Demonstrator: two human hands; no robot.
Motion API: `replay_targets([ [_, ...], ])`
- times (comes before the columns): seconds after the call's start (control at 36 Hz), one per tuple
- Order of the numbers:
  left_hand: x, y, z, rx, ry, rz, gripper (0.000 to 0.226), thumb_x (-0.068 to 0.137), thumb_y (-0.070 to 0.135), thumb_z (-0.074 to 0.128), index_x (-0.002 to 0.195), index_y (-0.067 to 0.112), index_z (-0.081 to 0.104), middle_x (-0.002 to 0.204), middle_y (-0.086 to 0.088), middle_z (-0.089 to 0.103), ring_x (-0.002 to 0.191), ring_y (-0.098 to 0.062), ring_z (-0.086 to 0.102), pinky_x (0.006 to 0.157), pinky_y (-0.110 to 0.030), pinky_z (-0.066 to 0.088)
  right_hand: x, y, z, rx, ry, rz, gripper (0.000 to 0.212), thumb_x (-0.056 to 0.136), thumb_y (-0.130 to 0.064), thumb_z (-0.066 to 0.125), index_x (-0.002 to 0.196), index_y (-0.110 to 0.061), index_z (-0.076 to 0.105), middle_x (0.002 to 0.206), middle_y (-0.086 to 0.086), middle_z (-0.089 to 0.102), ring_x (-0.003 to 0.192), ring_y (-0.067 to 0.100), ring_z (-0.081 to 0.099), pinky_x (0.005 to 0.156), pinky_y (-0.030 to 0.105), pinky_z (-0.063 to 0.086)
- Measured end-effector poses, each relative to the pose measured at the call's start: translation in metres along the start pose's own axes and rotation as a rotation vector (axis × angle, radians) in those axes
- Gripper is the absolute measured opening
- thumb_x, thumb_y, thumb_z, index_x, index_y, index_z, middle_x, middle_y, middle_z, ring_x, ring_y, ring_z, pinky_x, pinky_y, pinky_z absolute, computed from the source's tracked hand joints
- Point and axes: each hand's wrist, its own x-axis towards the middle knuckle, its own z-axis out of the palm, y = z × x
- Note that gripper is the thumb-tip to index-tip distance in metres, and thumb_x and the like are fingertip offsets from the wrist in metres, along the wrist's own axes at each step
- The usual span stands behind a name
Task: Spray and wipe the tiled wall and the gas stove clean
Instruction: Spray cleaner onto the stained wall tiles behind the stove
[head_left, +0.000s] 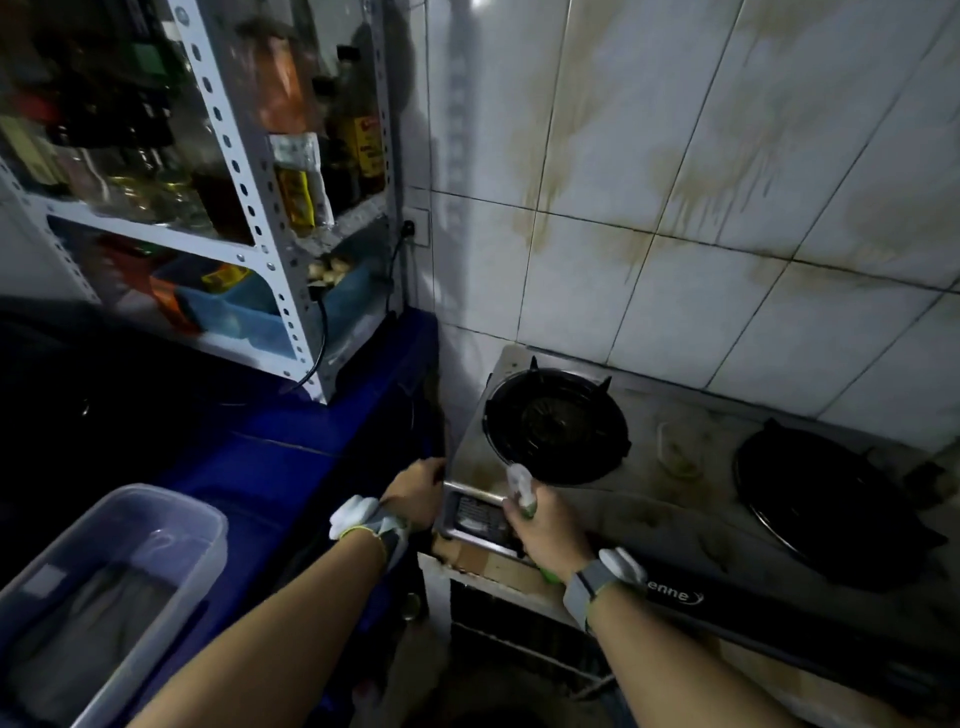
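One spray bottle (521, 486), with a white nozzle and a green body, stands upright in the right hand (545, 525). The fingers are wrapped round its neck, and the nozzle rises just above the knuckles. It hangs over the front left corner of the gas stove (670, 501), just in front of the left burner (556, 423). The left hand (415, 491) lies against the stove's left edge. Its fingers reach down into the dark gap beside the stove, so whether they grip or only rest cannot be told.

The steel top is streaked with brown between the left burner and the right burner (826, 499), and that stretch is bare. The stove's back edge lies close to the tiled wall (675, 182), where brown drip stains run down several tiles. The wall turns a corner just beyond the stove's left rear.

A narrow dark gap parts the stove from a blue counter (311, 447) on its left. On that counter a metal shelf rack (249, 171) of bottles stands at the back, near the corner. A clear plastic tub (171, 512) sits nearer the person, well apart from the stove.
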Motion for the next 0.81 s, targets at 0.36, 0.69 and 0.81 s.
replay_targets([
  [0.36,0.007,-0.019,0.032,0.053,0.048,0.009,0.044,0.098,0.022,0.044,0.139,0.036,0.051,0.141,0.001,0.054,0.124,-0.025,0.055,0.101,-0.036,0.045,0.005,0.016,0.005,0.025,-0.05,-0.009,0.031,0.092,-0.043,0.061,0.093,-0.012,0.061,0.073,0.009,0.063,0.066,0.022,0.061,0.058,0.037,0.045],
  [0.69,0.008,-0.011,0.051,0.276,0.214,-0.04,0.038,0.097,0.029,0.047,0.133,0.035,0.057,0.139,0.005,0.056,0.116,-0.027,0.059,0.094,-0.04,0.047,-0.015,0.038,-0.016,0.118,0.095,0.067,0.027,0.09,-0.034,0.069,0.07,-0.023,0.055,0.059,-0.008,0.054,0.054,0.003,0.055,0.046,0.014,0.036],
  [0.81,0.008,-0.008,0.057,0.349,0.172,-0.013,0.036,0.095,0.031,0.044,0.128,0.042,0.054,0.136,0.008,0.055,0.113,-0.025,0.058,0.092,-0.039,0.046,-0.022,0.055,-0.03,0.078,0.146,0.14,0.032,0.091,-0.044,0.065,0.081,-0.014,0.06,0.067,0.003,0.061,0.063,0.018,0.06,0.053,0.031,0.043],
])
